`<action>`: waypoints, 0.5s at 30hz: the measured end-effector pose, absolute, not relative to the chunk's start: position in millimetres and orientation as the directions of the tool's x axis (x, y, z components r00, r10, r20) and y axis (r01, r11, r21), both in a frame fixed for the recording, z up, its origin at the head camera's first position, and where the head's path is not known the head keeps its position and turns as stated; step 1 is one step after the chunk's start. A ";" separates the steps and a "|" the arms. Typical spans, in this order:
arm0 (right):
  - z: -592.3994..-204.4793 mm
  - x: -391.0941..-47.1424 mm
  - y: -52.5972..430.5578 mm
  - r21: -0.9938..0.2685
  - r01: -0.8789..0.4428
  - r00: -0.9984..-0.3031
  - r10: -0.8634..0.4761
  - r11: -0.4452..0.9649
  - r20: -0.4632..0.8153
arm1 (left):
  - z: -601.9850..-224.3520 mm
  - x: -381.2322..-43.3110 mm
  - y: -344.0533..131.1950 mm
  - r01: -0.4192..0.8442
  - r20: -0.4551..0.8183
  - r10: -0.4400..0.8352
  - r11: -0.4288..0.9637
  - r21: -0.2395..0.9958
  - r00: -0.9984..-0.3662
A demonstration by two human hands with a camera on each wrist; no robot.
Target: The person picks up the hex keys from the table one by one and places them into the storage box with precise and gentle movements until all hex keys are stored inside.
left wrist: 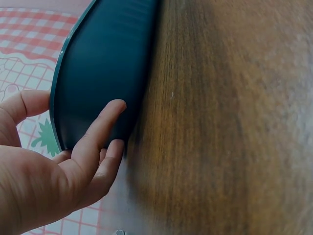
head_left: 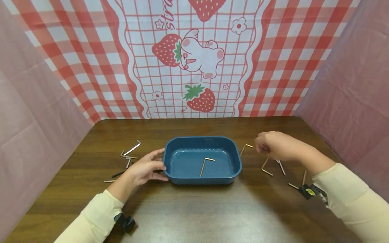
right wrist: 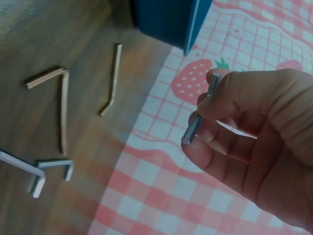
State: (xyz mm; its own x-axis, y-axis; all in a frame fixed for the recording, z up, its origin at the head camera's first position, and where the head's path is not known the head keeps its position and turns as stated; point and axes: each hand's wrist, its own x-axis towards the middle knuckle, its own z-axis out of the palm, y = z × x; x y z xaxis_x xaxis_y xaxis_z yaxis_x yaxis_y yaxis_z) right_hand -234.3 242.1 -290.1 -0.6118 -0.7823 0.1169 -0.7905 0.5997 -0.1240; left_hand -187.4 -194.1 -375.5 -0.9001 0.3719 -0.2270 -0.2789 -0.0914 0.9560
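Note:
My left hand (head_left: pixel 146 168) is at the left end of a blue rectangular bin (head_left: pixel 200 180), its fingers spread and touching the end wall. In the left wrist view, two fingers (left wrist: pixel 98 129) lie fairly straight along the outer wall, and another reaches the rim. Inside the bin lies one gold-coloured hex key (head_left: pixel 203 165). Over the table right of the bin, my right hand (head_left: pixel 278 145) pinches a small silver hex key (right wrist: pixel 192 129) between thumb and fingers; part of the key is hidden by the thumb.
Several hex keys (head_left: pixel 132 148) lie on the brown table left of the bin, partly behind my left arm. More gold-coloured (right wrist: pixel 63 110) and silver keys (right wrist: pixel 22 164) lie on the right. One gold-coloured key (head_left: pixel 248 146) is close to the bin's right wall. A strawberry-patterned cloth (head_left: pixel 228 101) hangs behind.

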 end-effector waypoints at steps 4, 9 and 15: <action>-280.9 -233.0 230.0 -0.114 -0.802 -0.597 -0.793 0.587 0.119 | -375.5 -186.9 -195.0 -0.278 -0.225 0.370 -0.095 0.956 -0.901; -271.6 -230.7 211.6 -0.134 -0.819 -0.571 -0.815 0.557 0.102 | -375.9 -186.4 -195.3 -0.279 -0.227 0.366 -0.095 0.956 -0.903; -265.8 -230.7 187.1 -0.127 -0.856 -0.511 -0.857 0.501 0.066 | -376.1 -186.6 -193.6 -0.282 -0.233 0.355 -0.092 0.955 -0.905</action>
